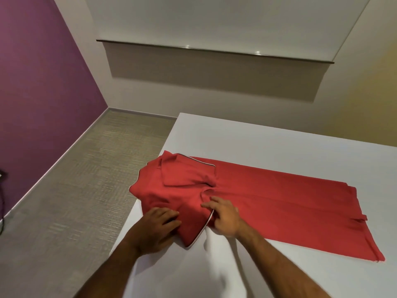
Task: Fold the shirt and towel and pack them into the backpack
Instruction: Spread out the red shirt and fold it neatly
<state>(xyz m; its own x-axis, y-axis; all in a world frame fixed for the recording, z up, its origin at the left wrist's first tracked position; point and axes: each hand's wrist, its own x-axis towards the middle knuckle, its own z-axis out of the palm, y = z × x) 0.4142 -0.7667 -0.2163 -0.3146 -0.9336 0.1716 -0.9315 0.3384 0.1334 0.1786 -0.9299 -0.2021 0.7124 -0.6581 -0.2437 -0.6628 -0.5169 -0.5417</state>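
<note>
Shirt (268,203) on table (257,138); left hand (159,226), right hand (224,218) press sleeve.

Head view looks down, close over table (279,143)
</note>
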